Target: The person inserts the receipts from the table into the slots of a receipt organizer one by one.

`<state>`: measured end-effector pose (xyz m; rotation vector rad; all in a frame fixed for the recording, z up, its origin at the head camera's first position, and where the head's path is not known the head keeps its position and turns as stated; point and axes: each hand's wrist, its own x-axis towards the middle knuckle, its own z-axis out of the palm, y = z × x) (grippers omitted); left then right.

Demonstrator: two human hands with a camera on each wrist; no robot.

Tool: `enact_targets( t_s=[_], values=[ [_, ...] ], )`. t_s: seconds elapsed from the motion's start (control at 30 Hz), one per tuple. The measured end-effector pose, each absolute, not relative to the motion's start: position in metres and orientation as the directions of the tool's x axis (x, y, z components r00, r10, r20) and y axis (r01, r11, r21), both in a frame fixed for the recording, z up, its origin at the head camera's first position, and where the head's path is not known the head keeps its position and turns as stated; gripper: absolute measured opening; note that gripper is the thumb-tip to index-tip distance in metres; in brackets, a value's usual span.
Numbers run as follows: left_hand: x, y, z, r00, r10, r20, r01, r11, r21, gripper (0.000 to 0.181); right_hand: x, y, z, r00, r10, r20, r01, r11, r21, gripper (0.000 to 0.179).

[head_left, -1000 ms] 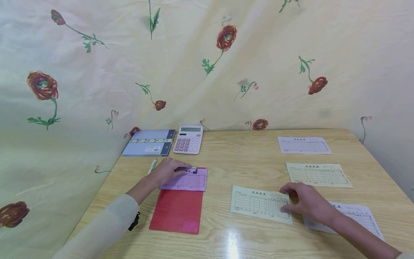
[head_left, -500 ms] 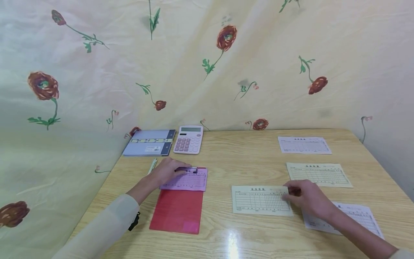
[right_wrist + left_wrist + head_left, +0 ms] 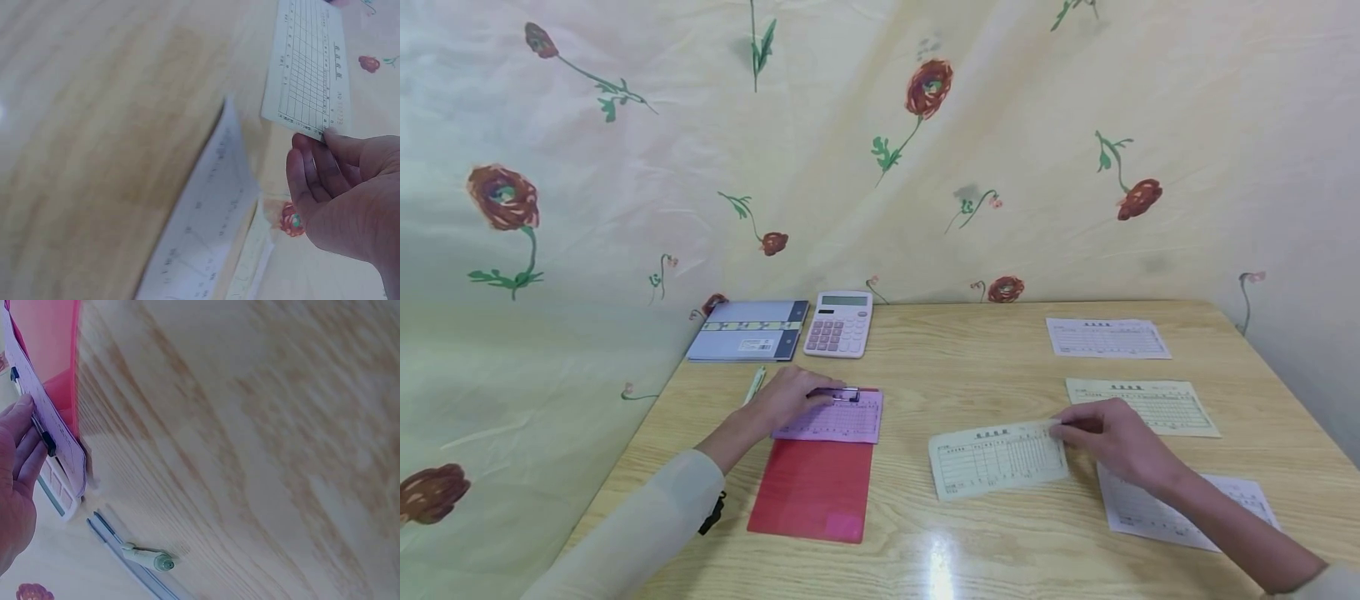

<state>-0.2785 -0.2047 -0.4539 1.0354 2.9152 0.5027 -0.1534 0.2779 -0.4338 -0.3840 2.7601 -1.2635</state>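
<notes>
I see right hand point(image 3: 1123, 446) pinching pale-green rectangular paper form point(image 3: 996, 465) by its right end, above wood-grain table point(image 3: 962, 358); left hand point(image 3: 786, 398) pinches black-and-silver clip point(image 3: 852, 395) on purple paper form point(image 3: 842, 427).

Three views over one tabletop point(image 3: 970, 367)

The head camera looks forward and down from the near side, toward a flowered backdrop point(image 3: 820, 150). Both wrist cameras sit close, tilted: the left shares the purple slip point(image 3: 67, 453) with the head view, the right the held green slip point(image 3: 306, 69).
</notes>
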Motion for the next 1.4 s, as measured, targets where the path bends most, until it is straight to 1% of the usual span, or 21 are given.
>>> enact_targets(
  t_s=[0.2, 0.37, 0.63, 1.0, 1.23, 1.4],
  values=[
    [-0.28, -0.207, -0.455, -0.773, 0.626, 0.105, 0.626, 0.724, 0.29, 0.029, -0.16, 0.264, -0.42, -0.959, -0.285, -0.001, -0.168, 0.569, -0.805, 0.02],
    [-0.28, -0.208, -0.456, -0.764, 0.636, 0.109, 0.636, 0.713, 0.294, 0.031, -0.168, 0.247, -0.412, -0.95, -0.312, -0.008, -0.159, 0.507, -0.847, 0.021],
    [-0.28, -0.205, -0.458, -0.76, 0.639, 0.115, 0.642, 0.712, 0.286, 0.031, -0.193, 0.215, -0.406, -0.92, -0.392, -0.03, -0.142, 0.404, -0.904, 0.021],
    [-0.283, -0.208, -0.455, -0.748, 0.654, 0.109, 0.654, 0.701, 0.283, 0.031, -0.226, 0.157, -0.416, -0.902, -0.412, -0.125, -0.052, 0.392, -0.919, 0.024],
    [-0.284, -0.208, -0.456, -0.746, 0.657, 0.109, 0.656, 0.697, 0.288, 0.031, -0.237, 0.126, -0.432, -0.905, -0.36, -0.227, 0.075, 0.39, -0.918, 0.03],
    [-0.283, -0.208, -0.456, -0.746, 0.656, 0.113, 0.657, 0.698, 0.285, 0.031, -0.242, 0.106, -0.442, -0.912, -0.322, -0.252, 0.105, 0.411, -0.905, 0.03]
  ],
)
